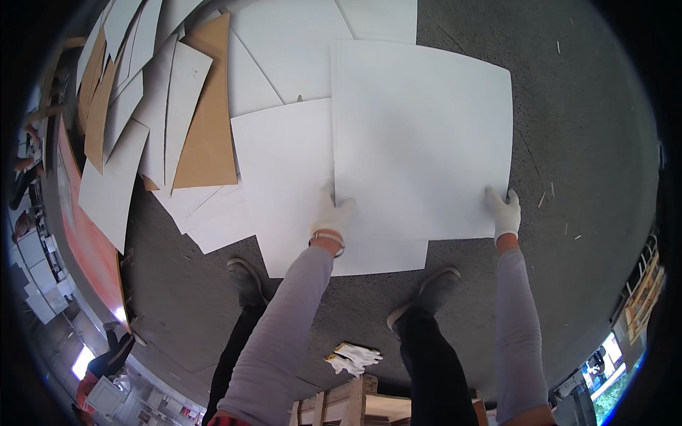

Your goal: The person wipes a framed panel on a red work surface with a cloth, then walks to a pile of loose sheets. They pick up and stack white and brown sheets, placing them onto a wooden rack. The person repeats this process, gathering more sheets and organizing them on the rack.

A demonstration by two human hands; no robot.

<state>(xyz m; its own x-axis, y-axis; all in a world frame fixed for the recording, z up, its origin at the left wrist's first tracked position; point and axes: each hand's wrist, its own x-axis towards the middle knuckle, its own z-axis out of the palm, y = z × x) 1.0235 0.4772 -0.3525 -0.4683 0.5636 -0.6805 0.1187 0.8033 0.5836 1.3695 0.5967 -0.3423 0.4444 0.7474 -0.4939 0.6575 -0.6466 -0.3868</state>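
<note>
Both my hands wear white knitted gloves. A large white cardboard sheet (426,135), seemingly the top of a thin stack, lies ahead of me. At its lower left edge my left hand (332,216) is closed, thumb over the top face and the other fingers partly hidden. My right hand (504,211) grips the right edge near the lower corner, its thumb on the face and its fingers round the side. Another white sheet (284,170) lies partly beneath and to the left.
More white sheets and a brown cardboard sheet (209,135) lie scattered at the far left. A reddish board (89,213) stands beyond them. By my boots (426,295) on the grey floor lie spare gloves (354,358) and a wooden crate (348,397). Other people are at the left.
</note>
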